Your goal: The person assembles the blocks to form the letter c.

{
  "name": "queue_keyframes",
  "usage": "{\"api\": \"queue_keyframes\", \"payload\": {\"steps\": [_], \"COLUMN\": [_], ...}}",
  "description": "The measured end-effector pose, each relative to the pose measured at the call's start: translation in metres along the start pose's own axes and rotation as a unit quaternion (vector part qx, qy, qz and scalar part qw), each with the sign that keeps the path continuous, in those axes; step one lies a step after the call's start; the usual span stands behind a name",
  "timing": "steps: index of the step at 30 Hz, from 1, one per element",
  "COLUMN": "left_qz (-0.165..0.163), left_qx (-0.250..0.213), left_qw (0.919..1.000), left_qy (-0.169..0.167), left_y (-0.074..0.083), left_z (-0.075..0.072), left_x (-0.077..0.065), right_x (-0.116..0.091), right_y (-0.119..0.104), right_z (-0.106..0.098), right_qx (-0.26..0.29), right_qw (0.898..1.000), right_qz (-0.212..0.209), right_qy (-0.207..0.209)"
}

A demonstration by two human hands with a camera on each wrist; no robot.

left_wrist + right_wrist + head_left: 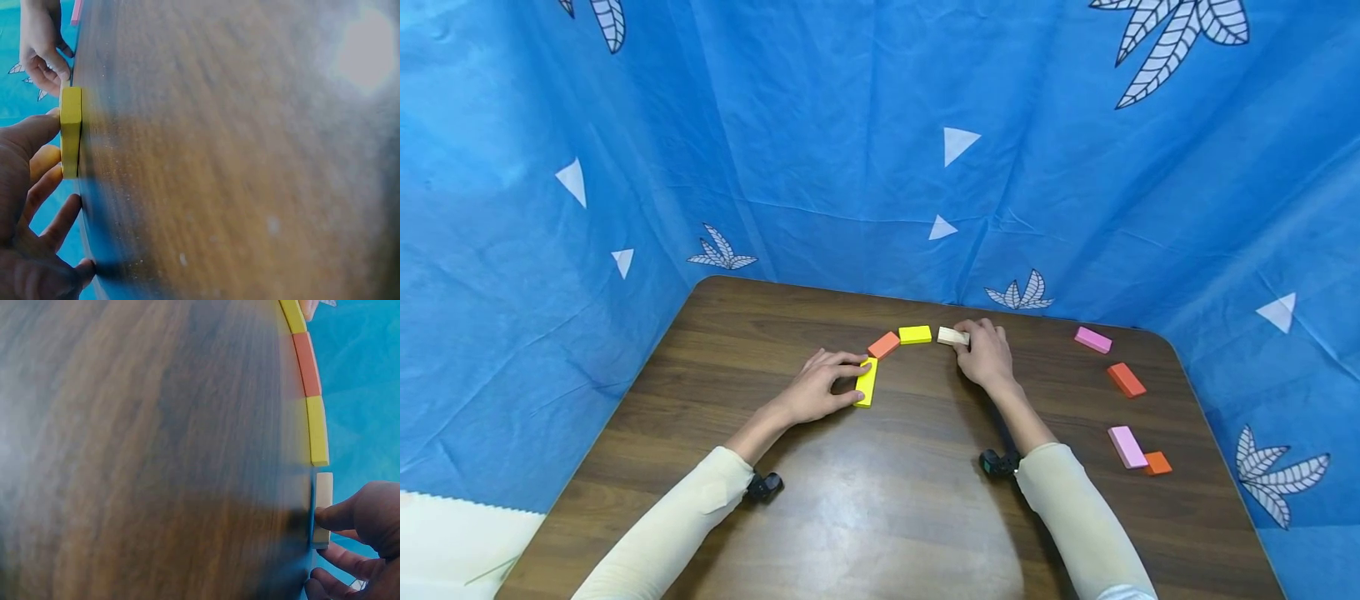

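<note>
My left hand (817, 387) holds a yellow block (867, 383) lying flat on the table, thumb at its near end and fingers at its far end. In the left wrist view the same yellow block (72, 132) shows between thumb and fingers. My right hand (987, 357) pinches a plain wooden block (952, 336), and the right wrist view shows the thumb on that wooden block (323, 509). Between the hands, an orange block (883, 344) and another yellow block (915, 334) continue a curved row. A small gap separates this yellow block from the wooden one.
On the right of the brown table (925, 500) lie a pink block (1093, 339), a red-orange block (1126, 380), a second pink block (1127, 447) and an orange block (1158, 463) touching it. A blue patterned cloth (850, 167) hangs behind the table and along its sides.
</note>
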State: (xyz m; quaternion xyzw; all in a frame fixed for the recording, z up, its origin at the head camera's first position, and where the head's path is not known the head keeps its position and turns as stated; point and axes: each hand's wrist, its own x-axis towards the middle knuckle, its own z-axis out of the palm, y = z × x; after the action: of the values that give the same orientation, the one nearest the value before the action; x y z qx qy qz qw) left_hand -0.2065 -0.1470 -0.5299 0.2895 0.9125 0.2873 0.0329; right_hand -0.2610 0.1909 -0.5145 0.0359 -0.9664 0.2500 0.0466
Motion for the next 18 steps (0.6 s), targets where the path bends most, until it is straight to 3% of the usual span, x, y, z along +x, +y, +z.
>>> {"api": "queue_keyframes", "payload": {"steps": [18], "left_qz": [0.010], "left_qx": [-0.005], "left_qw": [0.9999], "left_qy": [0.013], "left_y": [0.0008], "left_z": [0.0022], "left_x": [0.0027], "right_x": [0.0052], "right_y": [-0.0045], "right_z": [0.0030], "right_qx": [0.003], "right_qw": [1.000], "right_qz": [-0.009], "right_qy": [-0.003]}}
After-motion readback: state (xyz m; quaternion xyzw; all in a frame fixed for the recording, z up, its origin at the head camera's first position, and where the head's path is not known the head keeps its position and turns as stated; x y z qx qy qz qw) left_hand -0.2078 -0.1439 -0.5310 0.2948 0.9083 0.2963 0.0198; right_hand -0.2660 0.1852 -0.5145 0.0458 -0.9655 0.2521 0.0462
